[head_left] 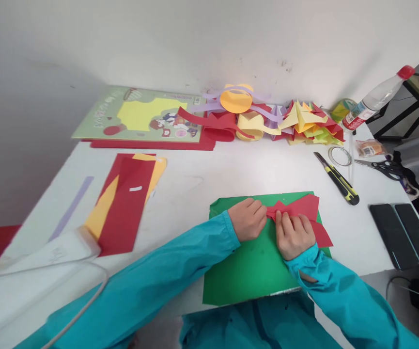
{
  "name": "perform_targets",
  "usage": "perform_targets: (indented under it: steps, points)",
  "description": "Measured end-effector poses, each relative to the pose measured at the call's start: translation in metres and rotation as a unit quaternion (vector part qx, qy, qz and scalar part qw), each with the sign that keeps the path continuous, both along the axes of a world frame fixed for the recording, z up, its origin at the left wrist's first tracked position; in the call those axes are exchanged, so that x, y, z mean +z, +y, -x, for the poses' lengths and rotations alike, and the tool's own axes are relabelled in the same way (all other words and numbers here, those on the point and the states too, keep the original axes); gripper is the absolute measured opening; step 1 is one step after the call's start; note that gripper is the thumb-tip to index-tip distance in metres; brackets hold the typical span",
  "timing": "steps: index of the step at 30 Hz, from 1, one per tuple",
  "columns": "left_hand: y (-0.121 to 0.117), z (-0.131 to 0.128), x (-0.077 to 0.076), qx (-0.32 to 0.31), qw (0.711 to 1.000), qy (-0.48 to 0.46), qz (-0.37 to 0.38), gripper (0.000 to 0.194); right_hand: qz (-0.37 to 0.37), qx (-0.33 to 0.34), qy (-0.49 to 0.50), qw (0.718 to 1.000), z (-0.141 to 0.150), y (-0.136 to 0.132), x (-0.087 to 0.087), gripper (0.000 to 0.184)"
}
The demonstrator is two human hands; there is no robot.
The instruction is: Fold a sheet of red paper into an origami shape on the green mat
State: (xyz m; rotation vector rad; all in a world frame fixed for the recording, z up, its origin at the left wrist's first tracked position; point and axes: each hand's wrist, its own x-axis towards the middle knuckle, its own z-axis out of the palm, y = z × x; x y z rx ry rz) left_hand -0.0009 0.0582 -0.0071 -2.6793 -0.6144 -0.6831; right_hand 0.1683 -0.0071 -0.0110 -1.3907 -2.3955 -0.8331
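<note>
A red folded paper piece (302, 208) lies over the upper right of a green sheet (245, 271). Its two broad flaps spread to the right, and its narrow end points left. My left hand (248, 219) is closed, pinching that narrow end. Close beside it, my right hand (293, 233) is also closed, its thumb and fingers gripping the paper near the middle. The fingers hide part of the folds between the hands.
Paper figures (311, 123) and curled strips line the wall. Red and orange sheets (122, 208) lie left. A utility knife (338, 179), a tape roll (340, 156), scissors (383, 167), a bottle (374, 99) and phones (394, 235) are at right. A white device (67, 249) stands at front left.
</note>
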Motion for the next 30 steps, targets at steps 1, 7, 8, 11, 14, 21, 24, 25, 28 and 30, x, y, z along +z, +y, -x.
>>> perform_targets:
  steps: [1,7,8,11,14,21,24,25,28,30]
  points:
    - [0.000,0.000,0.000,0.004,1.000,0.002,0.001,0.030,-0.007,0.011,-0.009,1.000,0.000,0.001,-0.001,0.024]
    - [0.003,0.006,0.002,0.025,0.999,0.021,0.011,0.028,-0.020,0.029,0.006,0.999,0.007,0.001,-0.002,0.025]
    - [0.003,0.006,0.002,0.024,0.999,0.021,0.010,0.029,-0.015,0.030,0.016,0.999,0.008,0.001,-0.002,0.026]
    - [0.003,0.007,-0.001,0.007,1.000,0.010,0.001,0.030,-0.006,0.031,0.027,0.999,0.010,0.002,-0.002,0.027]
    - [0.004,0.010,-0.003,-0.008,1.000,0.006,0.002,0.031,-0.006,0.027,0.027,0.999,0.011,0.003,-0.002,0.026]
    - [0.014,0.020,-0.006,-0.020,1.000,0.023,0.006,0.033,-0.011,0.037,0.038,0.999,0.011,0.003,-0.002,0.025]
    - [0.015,0.018,-0.006,-0.011,1.000,0.009,-0.001,0.034,-0.008,0.042,0.037,0.998,0.009,0.006,0.001,0.022]
    - [0.014,0.017,-0.007,-0.011,1.000,0.004,-0.005,0.034,-0.011,0.044,0.043,0.998,0.007,0.008,0.002,0.020]
    - [0.012,0.015,-0.006,-0.016,1.000,-0.001,-0.012,0.033,-0.001,0.060,0.078,0.995,-0.001,0.012,0.006,0.016]
    - [0.012,0.016,-0.003,-0.019,1.000,0.007,-0.013,0.033,0.024,0.075,0.097,0.992,-0.006,0.015,0.007,0.015]
